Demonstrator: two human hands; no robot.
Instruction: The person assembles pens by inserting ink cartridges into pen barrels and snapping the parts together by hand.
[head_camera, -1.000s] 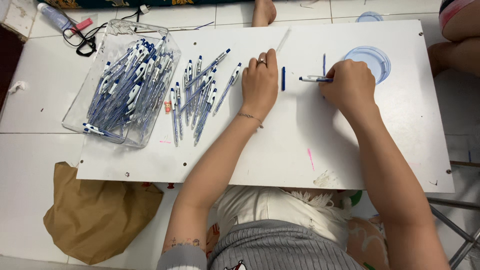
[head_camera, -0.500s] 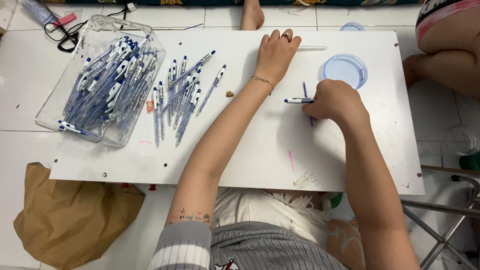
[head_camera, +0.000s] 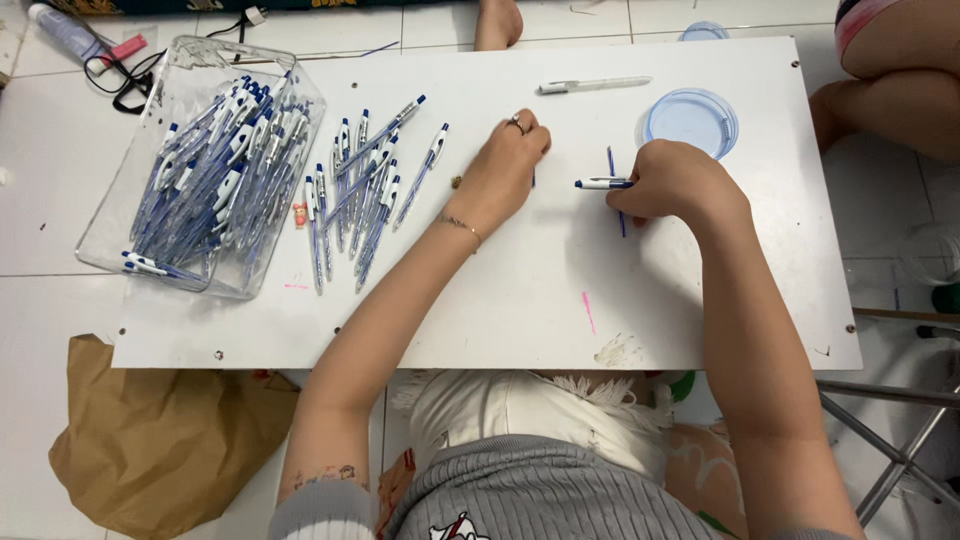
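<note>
My right hand (head_camera: 678, 182) is closed around a white and blue pen part (head_camera: 598, 184) that sticks out to the left, over a thin blue refill (head_camera: 615, 188) lying on the white board (head_camera: 560, 290). My left hand (head_camera: 500, 172), with a ring and a thin bracelet, rests fingers-down on the board on a second blue refill (head_camera: 533, 180) that is mostly hidden under its fingertips. A white pen barrel (head_camera: 592, 86) lies farther back on the board. A row of blue and white pens (head_camera: 365, 190) lies left of my left hand.
A clear plastic bin (head_camera: 205, 165) full of several pens sits at the board's left end. A round clear blue lid (head_camera: 691, 121) lies beside my right hand. A brown paper bag (head_camera: 160, 440) is on the floor, another person's leg (head_camera: 890, 70) at the right, a metal frame (head_camera: 900, 440) below.
My left hand has come back from the white barrel at the far edge toward the board's middle. My right hand keeps the pen part. The view has shifted.
</note>
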